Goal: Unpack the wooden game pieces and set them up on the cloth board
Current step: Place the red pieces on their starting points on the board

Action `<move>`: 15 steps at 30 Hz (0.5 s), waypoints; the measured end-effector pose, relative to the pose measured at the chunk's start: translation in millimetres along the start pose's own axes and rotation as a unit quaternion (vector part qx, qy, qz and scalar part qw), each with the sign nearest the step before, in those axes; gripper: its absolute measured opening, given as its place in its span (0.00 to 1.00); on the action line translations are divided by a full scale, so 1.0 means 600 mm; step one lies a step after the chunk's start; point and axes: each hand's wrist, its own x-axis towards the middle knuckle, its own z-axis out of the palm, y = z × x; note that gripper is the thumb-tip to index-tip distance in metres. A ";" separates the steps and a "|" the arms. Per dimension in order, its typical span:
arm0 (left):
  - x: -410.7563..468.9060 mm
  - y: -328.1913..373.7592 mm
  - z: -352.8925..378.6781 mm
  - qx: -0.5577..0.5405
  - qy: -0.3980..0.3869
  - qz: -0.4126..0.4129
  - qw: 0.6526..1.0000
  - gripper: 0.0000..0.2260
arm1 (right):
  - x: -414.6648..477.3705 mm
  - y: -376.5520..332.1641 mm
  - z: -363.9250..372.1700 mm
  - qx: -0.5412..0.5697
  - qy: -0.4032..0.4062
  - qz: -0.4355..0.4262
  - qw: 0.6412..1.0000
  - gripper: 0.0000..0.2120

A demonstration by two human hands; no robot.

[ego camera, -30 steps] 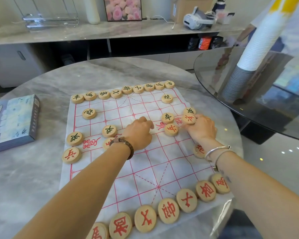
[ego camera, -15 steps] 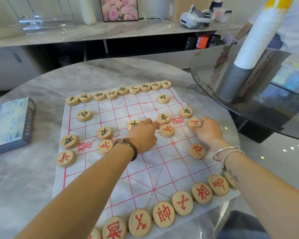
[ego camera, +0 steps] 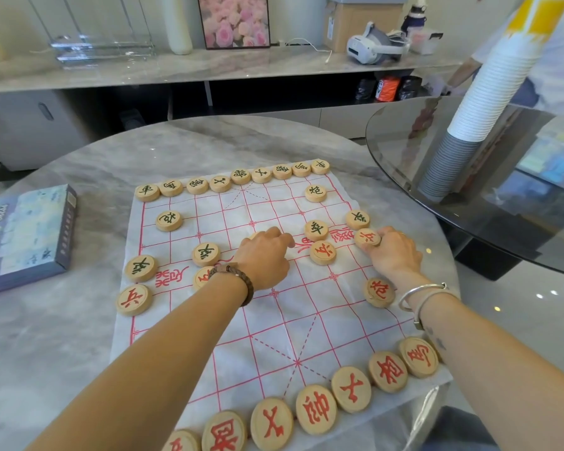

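At far left on marble table [ego camera: 62,353]: game box [ego camera: 23,236] lying flat, just beside cloth board [ego camera: 274,323]. Board spread flat; green-marked row [ego camera: 240,176] along far edge, red-marked row [ego camera: 316,408] along near edge, further pieces near midline. Left hand [ego camera: 264,255]: fingers curled at board centre, piece edge barely visible beneath; grip cannot be confirmed. Right hand [ego camera: 394,252]: fingertips pinch red-marked piece [ego camera: 367,237] at board's right edge. Far right: cup stack [ego camera: 489,92] on glass table [ego camera: 404,141].

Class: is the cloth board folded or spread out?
Spread: the board lies flat on the table, red grid showing, pieces at both ends.
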 end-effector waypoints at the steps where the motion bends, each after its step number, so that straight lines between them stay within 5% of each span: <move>1: 0.000 0.000 0.000 0.001 -0.001 0.000 1.000 0.19 | -0.001 -0.001 0.000 -0.004 -0.004 0.003 1.000 0.20; 15: -0.034 -0.002 -0.010 0.012 0.028 -0.011 0.999 0.18 | -0.032 -0.031 -0.038 0.096 0.039 -0.045 0.994 0.14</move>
